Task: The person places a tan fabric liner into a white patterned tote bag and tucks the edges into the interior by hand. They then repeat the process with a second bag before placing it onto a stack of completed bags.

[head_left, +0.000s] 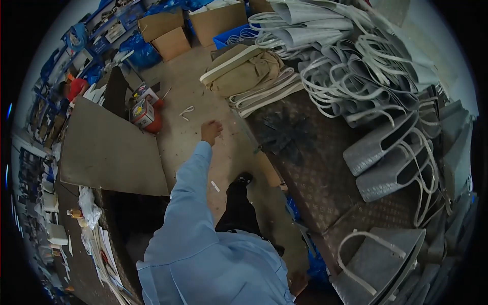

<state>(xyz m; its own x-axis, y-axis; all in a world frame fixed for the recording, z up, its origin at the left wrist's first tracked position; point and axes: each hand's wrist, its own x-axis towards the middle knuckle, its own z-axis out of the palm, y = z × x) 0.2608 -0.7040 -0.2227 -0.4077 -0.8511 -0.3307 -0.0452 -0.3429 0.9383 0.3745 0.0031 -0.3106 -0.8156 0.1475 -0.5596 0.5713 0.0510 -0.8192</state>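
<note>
My left hand [211, 132] reaches forward over the floor in a light blue sleeve. Its fingers are apart and nothing is in them. Low in the view and partly dark, my right hand [299, 283] hangs beside my body, close to a grey handbag [373, 259] with pale handles. I cannot make out its fingers. On the patterned brown table [330, 188] to the right lie more grey bags [378, 175] and a big heap of grey bags with looped handles [345, 76]. A dark star-shaped thing [287, 129] is also there.
A large cardboard sheet [112, 147] stands at left beside a red container with a labelled box [144, 114]. Open cartons [165, 35] and blue plastic bags [138, 51] are at the back. A tan bundle [246, 68] lies on the table's far end. A person in red [77, 87] is far left.
</note>
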